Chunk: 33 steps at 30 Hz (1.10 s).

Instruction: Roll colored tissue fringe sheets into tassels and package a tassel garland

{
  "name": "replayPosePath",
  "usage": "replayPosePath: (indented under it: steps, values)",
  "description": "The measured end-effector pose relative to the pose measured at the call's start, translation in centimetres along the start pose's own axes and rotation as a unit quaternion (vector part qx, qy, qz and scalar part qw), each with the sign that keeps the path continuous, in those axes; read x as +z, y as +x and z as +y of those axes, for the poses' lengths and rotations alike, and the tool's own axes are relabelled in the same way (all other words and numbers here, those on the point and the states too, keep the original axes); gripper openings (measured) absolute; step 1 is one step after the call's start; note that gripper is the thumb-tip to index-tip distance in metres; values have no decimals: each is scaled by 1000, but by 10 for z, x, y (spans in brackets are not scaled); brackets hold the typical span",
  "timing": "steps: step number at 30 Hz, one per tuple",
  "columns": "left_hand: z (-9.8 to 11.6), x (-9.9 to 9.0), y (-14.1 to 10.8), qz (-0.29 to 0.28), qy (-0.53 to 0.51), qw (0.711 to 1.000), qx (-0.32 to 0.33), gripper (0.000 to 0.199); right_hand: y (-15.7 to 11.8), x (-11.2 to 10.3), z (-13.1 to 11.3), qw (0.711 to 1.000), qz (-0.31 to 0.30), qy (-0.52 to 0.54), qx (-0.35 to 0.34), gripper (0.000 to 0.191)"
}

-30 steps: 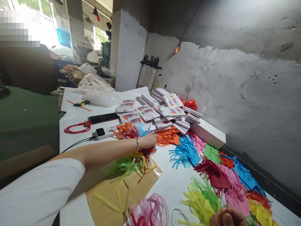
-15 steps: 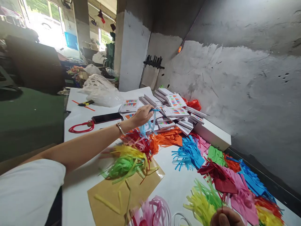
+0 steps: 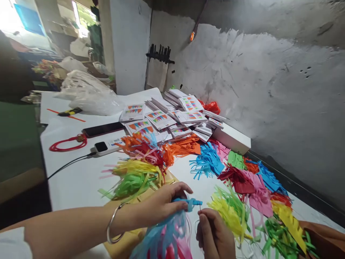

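My left hand (image 3: 164, 203), with a silver bangle on the wrist, is closed around the twisted top of a light blue paper tassel (image 3: 163, 232). The tassel's strips hang below the palm over pink strips. Just right of it, my right hand (image 3: 214, 232) pinches a thin dark red thread (image 3: 200, 208) or wire between thumb and finger. The thread's upper end meets the tip of the blue tassel; whether it passes through cannot be made out. Yellow and green tassels (image 3: 229, 212) lie beside my right hand.
Packaged cards (image 3: 161, 118) are heaped at the back beside a white box (image 3: 233, 138). Several coloured tassel bundles (image 3: 210, 162) line the right side. To the left lie a phone (image 3: 104, 129), a red cord (image 3: 67, 144), a corded white device (image 3: 107, 146) and a cutter (image 3: 70, 112).
My left hand has come back from the far pile with the blue tassel to meet my right hand. My right hand has moved left and up. The view has shifted right.
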<state>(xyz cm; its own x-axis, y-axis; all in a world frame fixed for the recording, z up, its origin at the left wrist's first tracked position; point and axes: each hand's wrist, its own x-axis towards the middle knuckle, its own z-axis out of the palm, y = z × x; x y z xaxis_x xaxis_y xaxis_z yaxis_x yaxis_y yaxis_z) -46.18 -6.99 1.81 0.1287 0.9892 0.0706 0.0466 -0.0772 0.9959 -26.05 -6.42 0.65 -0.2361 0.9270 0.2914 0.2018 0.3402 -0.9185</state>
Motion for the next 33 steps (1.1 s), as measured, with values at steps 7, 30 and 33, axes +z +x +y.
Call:
replayPosePath:
  steps: [7,30,33]
  values:
    - [34,-27,0,-130,97,986,-45,22,8,-7,0,999,-4,-45,-2,42]
    - [8,17,-21,-70,-367,909,-187,38,-6,0,-11,996,-37,-81,-16,41]
    - [8,17,-23,-55,-379,903,-196,40,-6,-2,-7,995,-37,-90,-21,42]
